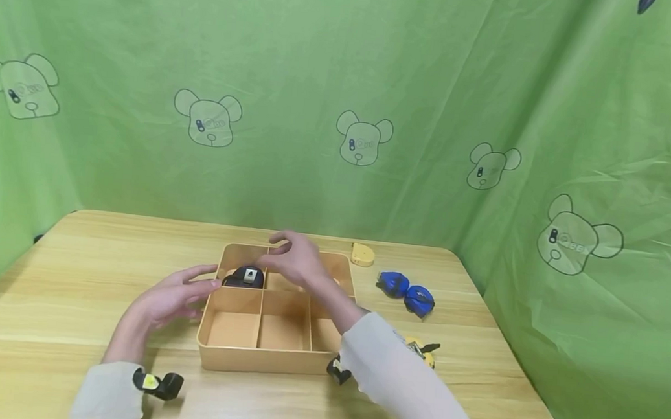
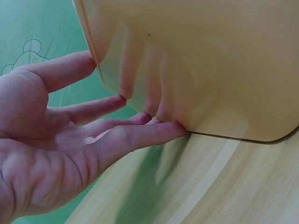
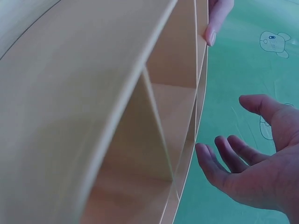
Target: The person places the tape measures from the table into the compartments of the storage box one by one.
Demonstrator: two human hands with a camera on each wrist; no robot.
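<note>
Leftmost, at about 8 o'clock from the tray, the left hand (image 1: 174,297) lies with its fingers straight and spread, holding nothing; its fingertips (image 2: 174,129) press against the outer left wall of the divided tray (image 1: 269,359), and the left wrist view shows four of them touching that wall low down, where it meets the wooden table (image 1: 74,263). One such tray stands in the middle of the table, split into compartments, three in the near row. In the far left compartment, at roughly 2 o'clock from the left hand and just beyond its fingertips, sits a single black tape measure (image 1: 244,277). Over the far middle of the tray, just at 3 o'clock from that tape, hovers the right hand (image 1: 297,262), fingers loosely curved and gripping nothing; the right wrist view shows the palm open beside the tray's rim, apart from it. Further right, on the table at 1 o'clock from the tray, lies one yellow tape measure (image 1: 363,255). Beyond it, at 3 o'clock, two blue tape measures (image 1: 405,293) lie side by side and touching. At 5 o'clock, partly hidden by the right sleeve (image 1: 394,376), one more yellow and black tape measure (image 1: 422,350) shows
</note>
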